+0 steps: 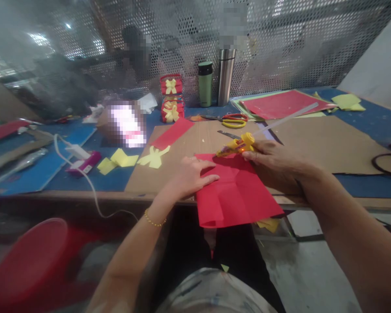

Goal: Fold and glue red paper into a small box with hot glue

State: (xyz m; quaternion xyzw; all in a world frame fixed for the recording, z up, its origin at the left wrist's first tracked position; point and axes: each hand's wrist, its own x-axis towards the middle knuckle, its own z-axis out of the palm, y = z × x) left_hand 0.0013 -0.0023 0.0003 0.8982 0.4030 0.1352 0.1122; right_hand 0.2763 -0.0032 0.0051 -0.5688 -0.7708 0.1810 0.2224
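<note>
Steadying a red sheet [237, 191] beside a glue gun [236, 145]

The creased sheet lies partly on the cardboard [169, 174], its near end hanging past the edge of the bench [115, 180]. The left hand [195, 174] rests partly open on its upper left side, thumb and fingers apart; the right hand [273, 154] is wrapped around the gun (whether its nozzle touches the paper, I cannot tell). The paper looks light, bendy and easily creased, best held by 1 edge or under flat fingers. The gun seems stiff, best gripped by its handle, away from the nozzle.
</note>
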